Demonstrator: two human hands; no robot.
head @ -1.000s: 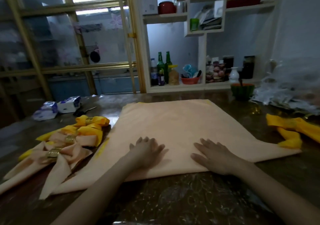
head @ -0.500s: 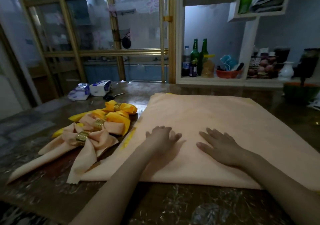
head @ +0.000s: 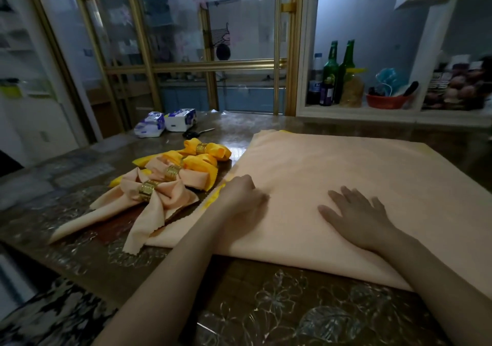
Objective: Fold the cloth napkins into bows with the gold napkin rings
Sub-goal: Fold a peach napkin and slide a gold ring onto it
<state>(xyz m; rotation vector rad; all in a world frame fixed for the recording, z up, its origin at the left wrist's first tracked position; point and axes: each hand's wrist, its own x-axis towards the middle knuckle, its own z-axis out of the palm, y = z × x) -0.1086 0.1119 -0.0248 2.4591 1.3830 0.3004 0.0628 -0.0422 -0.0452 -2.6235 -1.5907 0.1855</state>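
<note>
A large peach cloth napkin [head: 346, 175] lies spread flat on the table, folded along its near edge. My left hand [head: 241, 195] rests on its left part, fingers bent down against the cloth. My right hand [head: 356, 215] lies flat on the middle of the napkin, fingers spread. To the left sit finished bows: a peach bow [head: 149, 202] with a gold napkin ring [head: 147, 190], another peach and yellow bow with a ring [head: 171, 172], and a yellow bow [head: 205, 150] behind them.
The table [head: 266, 305] has a glossy patterned cover. Two tissue packs [head: 165, 122] and black scissors [head: 195, 133] lie at the far left. Green bottles [head: 338, 71] and a red bowl [head: 386, 100] stand on a white shelf behind the table.
The camera has swung left and down. My left hand has slid left toward the napkin's left edge; my right hand stays flat on the cloth.
</note>
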